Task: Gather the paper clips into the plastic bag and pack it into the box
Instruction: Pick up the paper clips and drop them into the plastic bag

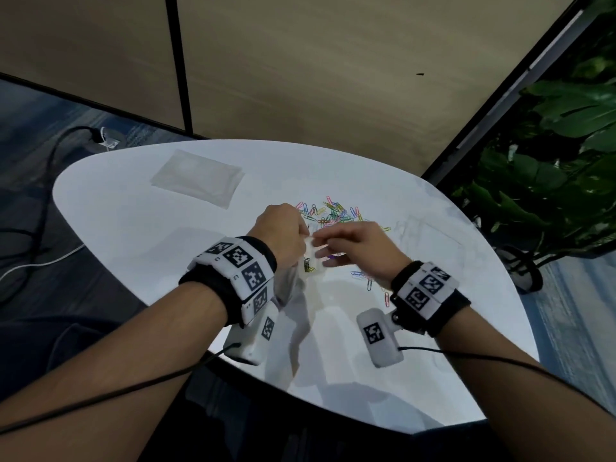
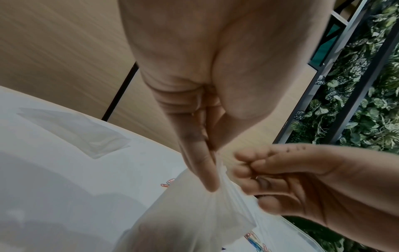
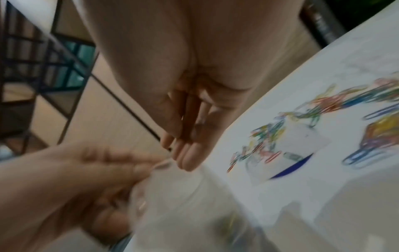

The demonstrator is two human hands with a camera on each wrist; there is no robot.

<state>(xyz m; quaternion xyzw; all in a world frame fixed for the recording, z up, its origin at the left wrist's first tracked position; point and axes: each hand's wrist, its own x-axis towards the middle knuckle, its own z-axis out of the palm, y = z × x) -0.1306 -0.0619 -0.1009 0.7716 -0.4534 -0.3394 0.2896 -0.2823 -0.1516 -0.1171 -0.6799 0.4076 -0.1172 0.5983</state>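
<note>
- Paper clips (image 1: 330, 211), assorted colours: main heap loose on the white table (image 1: 140, 235), just beyond both hands; a smaller scatter (image 1: 366, 278) lies near the right wrist; a few already sit inside the held bag (image 1: 308, 266)
- Plastic bag (image 2: 194, 213), clear and thin: lifted above the table near its front middle, mouth gathered at the top, body hanging down toward the person
- Left hand (image 1: 283, 233): thumb and fingers pressed together, pinching the gathered upper edge of the bag; the left wrist view shows film bunched under the fingertip (image 2: 210, 184)
- Right hand (image 1: 353, 243): at the bag mouth, just beside the left hand; fingers (image 2: 246, 170) curled close against the film in the left wrist view; the right wrist view is blurred, so whether they grip the edge or only touch it cannot be told
- Spare clear bags (image 1: 196, 176): flat stack on the far left part of the table, well apart from the hands
- Clear plastic box (image 1: 430, 235): faint outline on the table to the right of the clip heap; contents not discernible
- Wrist bands (image 1: 240, 265) with black-and-white square markers on both forearms, cabled camera units beneath
- Green leafy plant (image 1: 566, 128) beyond the table's right edge
</note>
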